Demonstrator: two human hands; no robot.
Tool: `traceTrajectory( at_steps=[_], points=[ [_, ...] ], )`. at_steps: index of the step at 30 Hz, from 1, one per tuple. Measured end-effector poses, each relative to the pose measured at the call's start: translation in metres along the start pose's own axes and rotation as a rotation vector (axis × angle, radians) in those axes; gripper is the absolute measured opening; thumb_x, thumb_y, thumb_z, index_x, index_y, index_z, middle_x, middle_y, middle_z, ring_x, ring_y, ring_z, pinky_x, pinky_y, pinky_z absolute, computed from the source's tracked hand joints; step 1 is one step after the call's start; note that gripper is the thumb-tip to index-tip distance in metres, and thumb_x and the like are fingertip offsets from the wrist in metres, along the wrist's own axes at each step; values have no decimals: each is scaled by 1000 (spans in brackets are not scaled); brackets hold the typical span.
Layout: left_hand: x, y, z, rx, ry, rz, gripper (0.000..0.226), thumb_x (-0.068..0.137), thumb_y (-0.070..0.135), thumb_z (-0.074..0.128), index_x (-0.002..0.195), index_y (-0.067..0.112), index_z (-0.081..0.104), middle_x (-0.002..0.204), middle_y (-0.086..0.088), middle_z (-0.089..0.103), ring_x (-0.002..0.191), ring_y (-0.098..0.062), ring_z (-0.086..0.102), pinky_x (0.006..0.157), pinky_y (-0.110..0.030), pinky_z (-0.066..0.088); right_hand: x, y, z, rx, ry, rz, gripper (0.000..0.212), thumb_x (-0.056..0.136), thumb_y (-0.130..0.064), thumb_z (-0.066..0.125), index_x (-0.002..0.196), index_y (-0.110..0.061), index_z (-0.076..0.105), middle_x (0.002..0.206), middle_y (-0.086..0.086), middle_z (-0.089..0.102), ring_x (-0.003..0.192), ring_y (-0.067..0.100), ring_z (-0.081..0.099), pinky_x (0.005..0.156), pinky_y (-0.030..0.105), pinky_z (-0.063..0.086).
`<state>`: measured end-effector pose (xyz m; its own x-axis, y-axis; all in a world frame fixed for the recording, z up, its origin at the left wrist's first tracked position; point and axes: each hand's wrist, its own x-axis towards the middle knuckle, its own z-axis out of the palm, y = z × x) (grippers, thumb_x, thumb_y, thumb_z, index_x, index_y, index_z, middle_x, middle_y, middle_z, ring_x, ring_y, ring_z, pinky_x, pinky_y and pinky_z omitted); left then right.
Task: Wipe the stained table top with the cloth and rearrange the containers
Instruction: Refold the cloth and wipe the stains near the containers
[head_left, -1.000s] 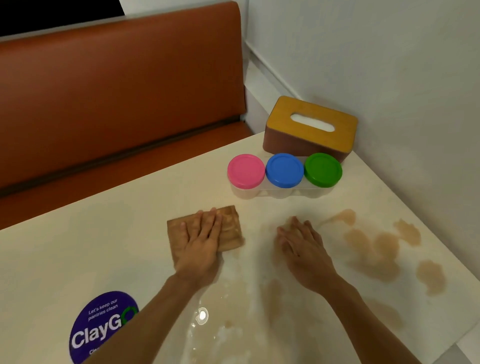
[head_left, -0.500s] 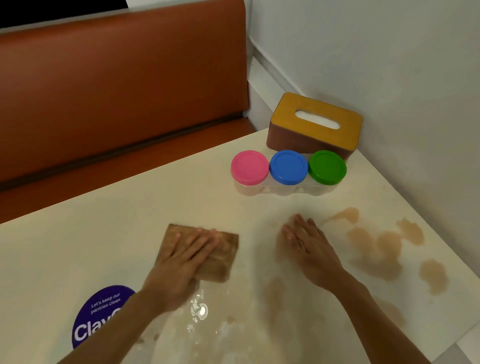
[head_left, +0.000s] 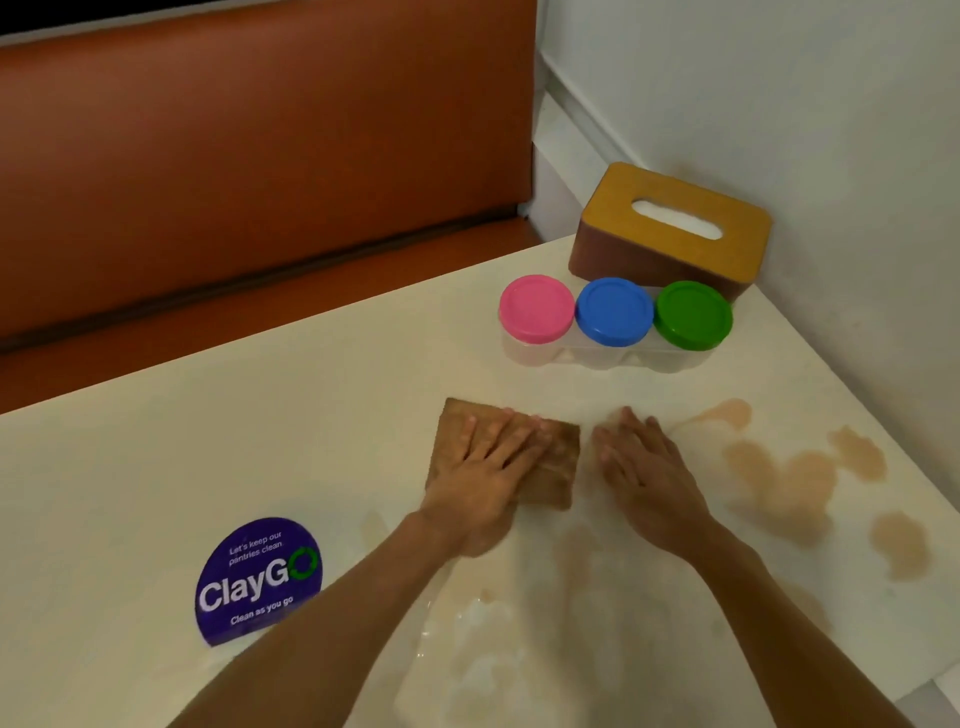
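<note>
I am pressing the brown cloth (head_left: 506, 452) flat on the cream table top (head_left: 208, 441) with my left hand (head_left: 480, 475), fingers spread wide and lying across the cloth's middle; its far corner and right edge are showing past my fingertips. My right hand (head_left: 641, 480) is lying palm down just beside the cloth's right edge, fingers spread, holding nothing, resting straight on the wet table. Pale brown stains (head_left: 789, 478) are sitting to the right of that hand, some patches merging, others apart, and a thinner wet smear (head_left: 493, 649) is glistening below both wrists, between my forearms. Beyond my fingertips three clear containers are standing in a touching row: pink lid (head_left: 536, 308), blue lid (head_left: 614, 310), green lid (head_left: 693, 315). Just behind them a brown tissue box (head_left: 670, 234) with a yellow top is sitting against the wall. Left of my left forearm a purple "ClayGo" sticker (head_left: 260, 579) is lying on the table. An orange bench (head_left: 260, 156) is running along the far side.
</note>
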<state>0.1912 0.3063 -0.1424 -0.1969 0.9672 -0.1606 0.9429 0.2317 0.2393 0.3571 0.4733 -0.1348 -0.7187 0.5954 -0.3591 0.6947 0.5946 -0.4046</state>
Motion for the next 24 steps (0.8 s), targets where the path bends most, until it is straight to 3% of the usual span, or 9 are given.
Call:
traceTrajectory(
  at_steps=[2,4,7,12,15,17,21,24],
  points=[
    [-23,-18,-2,18,3,125,78,76,24,32,152,32,20,161,8,17,149,-17,8,119,-43,-4,-1,2,7,-88,-5,-5,52,102,-44,24,152,-31,19,163,-1,2,150,20,-7,121,38,3],
    [-43,-40,-4,26,-12,158,81,75,20,36,152,36,17,161,13,14,149,-11,4,119,-41,-2,-4,2,11,-209,12,-60,64,96,-58,10,153,-28,10,163,5,0,150,24,-10,122,44,6],
    [-64,-82,-10,11,-28,111,93,78,9,51,151,44,4,161,16,2,148,-7,-6,119,-44,-8,-12,1,9,-188,1,-53,64,98,-54,30,153,-32,6,163,3,-8,149,24,-14,120,41,2],
    [-62,-125,-20,-5,5,-131,92,84,13,51,146,52,-6,162,11,7,149,-12,-1,119,-49,-3,-16,-5,0,-123,11,-78,65,94,-51,49,150,-40,18,163,1,-4,150,23,-10,120,42,6],
    [-50,-83,-10,-57,71,-377,83,87,23,48,149,46,-1,162,10,0,148,-17,-7,116,-45,-13,-14,-6,0,-121,-8,-60,63,94,-50,49,150,-41,22,163,1,-3,150,25,-8,120,44,6],
    [-43,-44,-5,-120,76,-427,81,87,24,49,150,44,3,162,10,-3,148,-19,-9,115,-45,-16,-13,-6,0,-109,-2,-60,61,94,-49,50,149,-40,25,163,2,-1,150,25,-7,119,45,6],
    [-64,15,7,-48,-40,-163,83,82,21,47,150,44,5,162,7,-4,149,-21,-10,117,-52,-11,-13,-10,-1,-49,22,-29,62,90,-42,61,146,-39,34,162,5,9,150,27,1,118,47,11],
    [-101,3,13,-45,-4,87,82,79,20,51,149,46,17,162,9,9,149,-15,-2,119,-49,-3,-12,-9,-2,-112,8,-48,64,90,-47,60,147,-38,32,162,7,11,149,31,4,117,50,16]
  ],
)
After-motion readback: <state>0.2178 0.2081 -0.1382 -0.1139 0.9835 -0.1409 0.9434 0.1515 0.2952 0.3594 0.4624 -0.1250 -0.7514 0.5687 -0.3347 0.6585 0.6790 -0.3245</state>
